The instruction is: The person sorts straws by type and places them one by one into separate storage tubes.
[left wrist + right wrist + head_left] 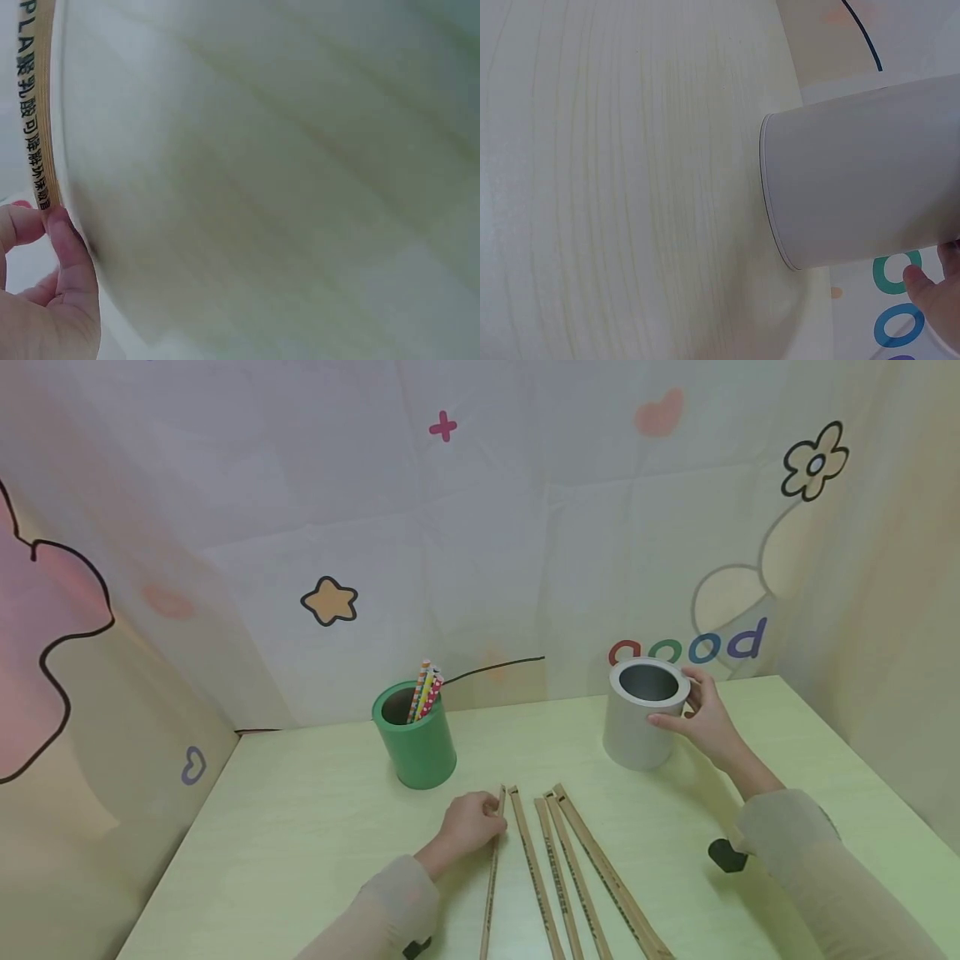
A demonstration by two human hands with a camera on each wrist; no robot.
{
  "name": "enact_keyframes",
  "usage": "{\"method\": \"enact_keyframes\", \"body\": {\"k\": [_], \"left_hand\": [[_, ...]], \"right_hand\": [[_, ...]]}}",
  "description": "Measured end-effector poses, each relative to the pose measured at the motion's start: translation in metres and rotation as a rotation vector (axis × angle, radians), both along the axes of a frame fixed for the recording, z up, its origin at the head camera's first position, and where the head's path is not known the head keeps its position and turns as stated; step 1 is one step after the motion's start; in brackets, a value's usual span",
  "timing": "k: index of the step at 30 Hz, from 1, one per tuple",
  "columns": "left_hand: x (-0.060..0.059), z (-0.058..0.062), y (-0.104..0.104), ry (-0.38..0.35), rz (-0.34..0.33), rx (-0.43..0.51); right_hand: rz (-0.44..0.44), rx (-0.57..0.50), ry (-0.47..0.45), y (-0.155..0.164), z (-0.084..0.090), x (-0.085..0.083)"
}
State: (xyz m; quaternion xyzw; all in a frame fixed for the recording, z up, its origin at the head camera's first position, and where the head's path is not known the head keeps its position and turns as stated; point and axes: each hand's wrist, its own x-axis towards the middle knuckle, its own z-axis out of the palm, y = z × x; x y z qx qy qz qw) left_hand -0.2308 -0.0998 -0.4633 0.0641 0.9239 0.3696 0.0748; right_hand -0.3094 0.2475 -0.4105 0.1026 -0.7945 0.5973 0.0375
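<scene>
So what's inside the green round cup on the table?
A few patterned, colourful straws stand in the green round cup, leaning on its right rim. Their lower ends and the cup's bottom are hidden by its wall.

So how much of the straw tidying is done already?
Some patterned straws already stand in the green cup. Right now the left hand pinches the leftmost brown wrapped straw on the table, and the right hand holds the white cup, which looks empty. Four more brown straws lie flat beside it, so it looks like most remains.
</scene>
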Motion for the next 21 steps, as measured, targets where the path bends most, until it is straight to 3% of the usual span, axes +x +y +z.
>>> {"method": "enact_keyframes", "body": {"k": [5, 9, 15, 21], "left_hand": [[-0.002, 0.012, -0.004, -0.066, 0.007, 0.137], [-0.004, 0.034, -0.005, -0.08, 0.007, 0.244], [-0.011, 0.081, -0.004, -0.055, 0.023, 0.385], [-0.02, 0.138, 0.003, 0.054, 0.067, 0.512]], "right_hand": [[-0.003, -0.008, -0.004, -0.001, 0.001, 0.0], [-0.002, -0.016, -0.008, -0.001, 0.002, 0.001], [0.002, -0.014, -0.004, -0.001, 0.001, 0.001], [0.006, -0.016, -0.003, -0.001, 0.002, 0.001]]}}
